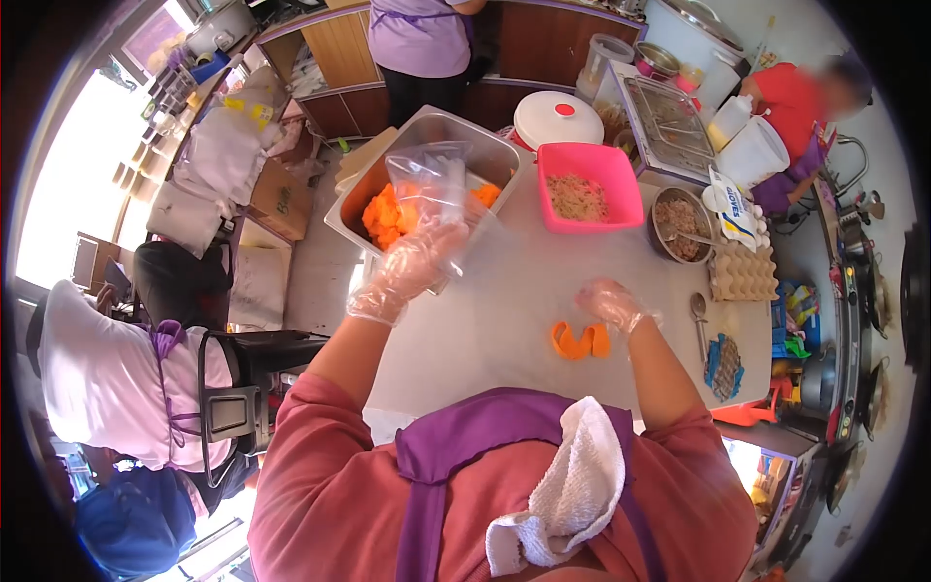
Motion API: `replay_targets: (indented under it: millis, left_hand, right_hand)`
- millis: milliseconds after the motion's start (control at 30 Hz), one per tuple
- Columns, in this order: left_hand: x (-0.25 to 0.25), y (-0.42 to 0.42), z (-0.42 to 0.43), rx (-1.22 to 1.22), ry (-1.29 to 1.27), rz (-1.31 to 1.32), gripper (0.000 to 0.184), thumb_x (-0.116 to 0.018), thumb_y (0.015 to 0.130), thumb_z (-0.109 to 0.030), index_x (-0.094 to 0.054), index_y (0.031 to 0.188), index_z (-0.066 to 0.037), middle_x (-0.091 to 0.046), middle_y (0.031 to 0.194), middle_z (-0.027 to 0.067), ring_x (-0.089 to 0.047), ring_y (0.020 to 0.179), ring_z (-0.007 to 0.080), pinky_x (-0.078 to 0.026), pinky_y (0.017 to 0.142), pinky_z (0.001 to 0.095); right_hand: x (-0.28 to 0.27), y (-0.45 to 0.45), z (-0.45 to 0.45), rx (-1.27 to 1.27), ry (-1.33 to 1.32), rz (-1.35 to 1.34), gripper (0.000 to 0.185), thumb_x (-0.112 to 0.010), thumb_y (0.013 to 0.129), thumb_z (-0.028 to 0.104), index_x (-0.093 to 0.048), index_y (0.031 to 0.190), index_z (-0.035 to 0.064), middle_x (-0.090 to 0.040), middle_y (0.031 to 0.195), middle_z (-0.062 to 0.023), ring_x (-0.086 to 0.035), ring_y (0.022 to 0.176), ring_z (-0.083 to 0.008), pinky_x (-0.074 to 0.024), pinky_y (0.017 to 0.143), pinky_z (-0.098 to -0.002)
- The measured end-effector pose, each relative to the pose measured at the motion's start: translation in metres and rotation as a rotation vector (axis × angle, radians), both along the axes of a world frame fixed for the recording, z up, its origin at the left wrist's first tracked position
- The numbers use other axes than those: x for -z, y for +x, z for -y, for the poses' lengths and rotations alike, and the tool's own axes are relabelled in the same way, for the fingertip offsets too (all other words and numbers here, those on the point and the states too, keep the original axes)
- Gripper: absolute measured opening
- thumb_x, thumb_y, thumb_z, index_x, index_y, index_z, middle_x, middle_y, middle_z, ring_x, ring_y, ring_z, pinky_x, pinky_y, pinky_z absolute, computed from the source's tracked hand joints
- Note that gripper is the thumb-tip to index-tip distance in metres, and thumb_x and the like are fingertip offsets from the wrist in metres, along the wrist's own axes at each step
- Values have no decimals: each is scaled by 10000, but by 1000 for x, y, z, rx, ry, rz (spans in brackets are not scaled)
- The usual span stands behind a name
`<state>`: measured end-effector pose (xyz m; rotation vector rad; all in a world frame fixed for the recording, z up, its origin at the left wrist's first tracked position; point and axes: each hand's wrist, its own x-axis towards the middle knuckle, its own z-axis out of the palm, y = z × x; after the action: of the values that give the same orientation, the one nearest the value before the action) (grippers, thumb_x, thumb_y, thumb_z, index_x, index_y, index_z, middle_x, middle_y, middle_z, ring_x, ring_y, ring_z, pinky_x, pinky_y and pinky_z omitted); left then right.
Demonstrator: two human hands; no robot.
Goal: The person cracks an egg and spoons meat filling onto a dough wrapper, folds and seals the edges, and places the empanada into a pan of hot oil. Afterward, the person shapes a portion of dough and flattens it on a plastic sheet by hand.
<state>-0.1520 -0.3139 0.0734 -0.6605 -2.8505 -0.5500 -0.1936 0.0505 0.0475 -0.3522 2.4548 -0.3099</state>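
Note:
My left hand [415, 264], in a clear plastic glove, is closed on a clear plastic bag [438, 184] over the near side of a metal tray [341, 215]. Orange food [383, 218] in lumps lies in that tray, partly behind the bag. My right hand [613, 303], also gloved, is low over the table; its fingers are curled and I cannot make out anything in them. Just below it, a curved orange strip [580, 340] rests on the table [465, 339]. A pink basin [590, 189] of crumbly food stands beyond my right hand.
Right of the basin are a metal bowl [681, 225] with a spoon, a gloves packet [732, 209] and egg trays [743, 272]. A spoon [699, 315] and a scrubber [722, 369] lie at the right edge. Other people stand behind the table and sit at left.

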Motion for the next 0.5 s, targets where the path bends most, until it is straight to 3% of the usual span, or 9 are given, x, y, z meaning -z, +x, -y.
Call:
replay_targets:
  millis: [33,100,133,167,200,300,400,467,500]
  left_hand:
    - [-6,-11,4,-86,130,31,468,-716,733,-169,-584,1181,-193,-584,1210,89,-535,1143,354,-457,935,424]
    - [-40,-14,-1,-216,458,-23,440,-726,739,-165,-581,1153,-134,-634,1090,126,-638,956,332,-505,817,401]
    - [-63,-20,-2,-368,388,36,434,-724,742,-170,-584,1147,-102,-627,1099,165,-640,932,335,-501,802,393]
    - [-75,-30,-1,-431,432,42,407,-716,754,-163,-592,1137,-99,-653,1020,145,-651,907,272,-502,798,361]
    - [-82,-39,1,-495,477,48,381,-707,766,-156,-600,1126,-97,-680,940,126,-662,882,209,-503,794,329]
    - [-88,-57,0,-646,599,26,377,-716,759,-186,-602,1100,-73,-679,939,137,-660,867,224,-500,778,334]
    - [-90,-64,-1,-647,552,-56,391,-720,747,-212,-595,1088,-67,-678,925,145,-660,846,243,-498,764,338]
    - [-95,-64,-1,-675,607,-2,390,-717,744,-218,-591,1080,-67,-677,911,147,-660,836,254,-498,761,346]
    - [-96,-65,-1,-695,664,44,388,-714,741,-224,-586,1072,-66,-677,898,149,-660,827,265,-498,758,353]
  right_hand:
    - [1,-13,4,-73,-56,-73,468,-505,877,459,-632,1068,51,-603,1156,-153,-584,1024,-357,-461,883,-434]
    - [5,-31,18,164,-422,-23,389,-530,879,387,-621,1047,49,-610,1106,-160,-604,942,-365,-488,816,-435]
    - [-12,-45,39,169,-429,36,362,-542,878,347,-605,1078,52,-601,1124,-155,-597,967,-349,-481,833,-424]
    - [-37,-60,64,174,-434,97,344,-555,877,306,-589,1110,55,-592,1143,-150,-590,992,-334,-474,850,-413]
    - [-55,-77,84,-3,-412,-36,340,-560,876,280,-575,1130,55,-587,1153,-145,-588,1002,-321,-476,853,-399]
    - [-52,-120,137,-366,-595,-475,290,-535,884,227,-593,1106,48,-615,1077,-143,-606,965,-310,-489,846,-375]
    - [-19,-163,194,-503,-729,-594,289,-576,843,219,-638,1065,44,-652,1000,-149,-634,908,-326,-514,813,-386]
    - [-42,-165,233,-567,212,-210,384,-671,783,206,-629,1140,69,-637,1095,-131,-619,992,-328,-501,856,-420]
    - [-36,-166,241,-571,208,-209,384,-671,783,206,-629,1140,69,-637,1095,-131,-619,992,-328,-501,856,-420]
